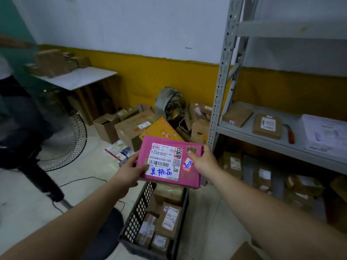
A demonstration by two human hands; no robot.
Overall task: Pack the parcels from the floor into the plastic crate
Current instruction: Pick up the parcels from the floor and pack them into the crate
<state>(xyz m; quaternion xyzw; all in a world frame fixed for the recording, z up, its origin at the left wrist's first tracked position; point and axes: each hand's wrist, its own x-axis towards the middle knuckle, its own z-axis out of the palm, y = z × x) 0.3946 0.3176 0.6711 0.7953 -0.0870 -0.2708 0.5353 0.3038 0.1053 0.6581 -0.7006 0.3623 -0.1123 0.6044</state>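
The left hand (131, 171) grips the pink box (165, 177) at its left edge, thumb lying on top by the lower corner of the label and fingers curled underneath. The right hand (203, 162) clasps the right edge, thumb pressed on top near a small barcode sticker, the other fingers wrapped round the side and mostly hidden. Between them the box is held in the air, nearly flat and tilted slightly toward the camera, over the far end of the crate (139, 209). The box is shallow and rectangular, and its top carries a white shipping label with barcodes, a QR code, the code 855WBD15A-002, blue handwriting and the number 68. The crate is black, with lattice sides, and stands on the pale floor; several brown parcels (167, 218) with white labels already lie in it. Beyond the box, a heap of cartons (131, 126) sits on the floor against the yellow wall. A grey shelf (281, 141) to the right holds more parcels, and a fan (65, 139) stands at the left.
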